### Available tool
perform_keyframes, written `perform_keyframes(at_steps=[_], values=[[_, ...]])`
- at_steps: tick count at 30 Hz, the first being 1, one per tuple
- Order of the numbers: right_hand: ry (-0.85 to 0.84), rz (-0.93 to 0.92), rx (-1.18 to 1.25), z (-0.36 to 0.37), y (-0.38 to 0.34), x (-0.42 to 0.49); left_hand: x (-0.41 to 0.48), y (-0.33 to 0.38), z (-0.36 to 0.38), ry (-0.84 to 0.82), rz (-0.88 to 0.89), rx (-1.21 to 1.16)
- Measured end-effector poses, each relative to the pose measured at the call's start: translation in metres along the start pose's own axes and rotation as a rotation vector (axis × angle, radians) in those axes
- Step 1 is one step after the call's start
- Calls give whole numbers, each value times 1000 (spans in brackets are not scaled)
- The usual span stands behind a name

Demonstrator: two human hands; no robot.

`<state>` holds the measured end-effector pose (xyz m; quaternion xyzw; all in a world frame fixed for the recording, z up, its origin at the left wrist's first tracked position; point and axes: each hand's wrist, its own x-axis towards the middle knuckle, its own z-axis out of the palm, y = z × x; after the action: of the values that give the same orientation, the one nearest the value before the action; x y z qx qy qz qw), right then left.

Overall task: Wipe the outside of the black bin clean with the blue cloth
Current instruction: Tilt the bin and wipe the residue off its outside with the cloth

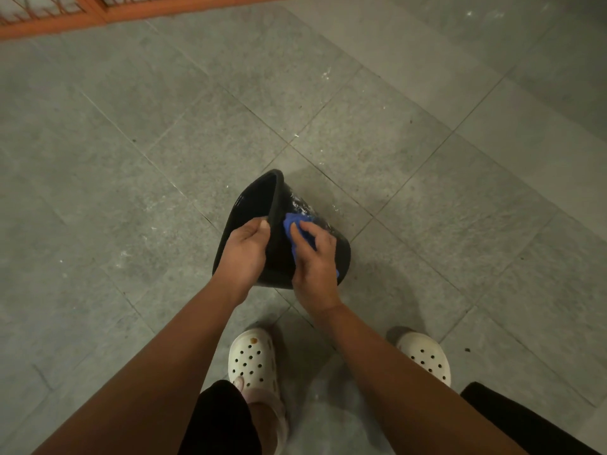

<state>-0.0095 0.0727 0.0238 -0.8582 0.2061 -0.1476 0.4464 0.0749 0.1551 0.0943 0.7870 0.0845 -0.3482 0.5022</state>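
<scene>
- While the black bin [280,257] sat tilted on the floor [164,142] at centre frame, its mouth faced the upper left and its base pointed to the lower right.
- The left hand [244,251] gripped the bin's rim on the near side. Its thumb lay against the rim edge and its fingers curled over the lip, with the tips out of sight.
- The right hand [315,261] held the blue cloth [297,224] against the outer wall, just right of the rim. Its fingers were bent and slightly spread over the bunched cloth, clamping it to the bin.
- The cloth showed above the fingertips, and a small corner showed below the heel of the hand.
- White streaks [300,203] marked the outer wall above the cloth and looked wet or soapy, though which could not be told.
- The floor was grey stone tile laid on the diagonal, with pale flecks scattered about.
- Two white clogs with holes stood at the lower centre, the left one [251,359] nearer the bin and the right one [427,356] apart at the lower right.
- Black trousers [220,418] showed at the bottom edge.
- An orange wooden frame [98,18] ran along the upper left corner.
</scene>
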Motion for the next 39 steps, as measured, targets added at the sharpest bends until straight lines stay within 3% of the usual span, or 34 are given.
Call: perform_keyframes(at_steps=[6,10,15,18,21,29,36,39], values=[[-125,-86,-5,17,2,-10,3,-3,-1,57,-43,13],[-102,-123,15,12,3,8,3,-2,3,45,-11,20],[-51,25,-39,9,0,-4,4,-4,5,46,-46,-44],[12,-37,19,15,-9,-14,5,-2,5,54,-57,-84],[-38,-32,79,20,-21,-8,4,-3,2,53,-49,-91],[-117,83,-87,1,-11,12,0,-2,12,37,-29,-70],[-142,-1,-47,-1,-12,21,-3,-4,10,23,7,-41],[-194,55,-55,-2,-2,28,-1,-4,10,20,17,-40]])
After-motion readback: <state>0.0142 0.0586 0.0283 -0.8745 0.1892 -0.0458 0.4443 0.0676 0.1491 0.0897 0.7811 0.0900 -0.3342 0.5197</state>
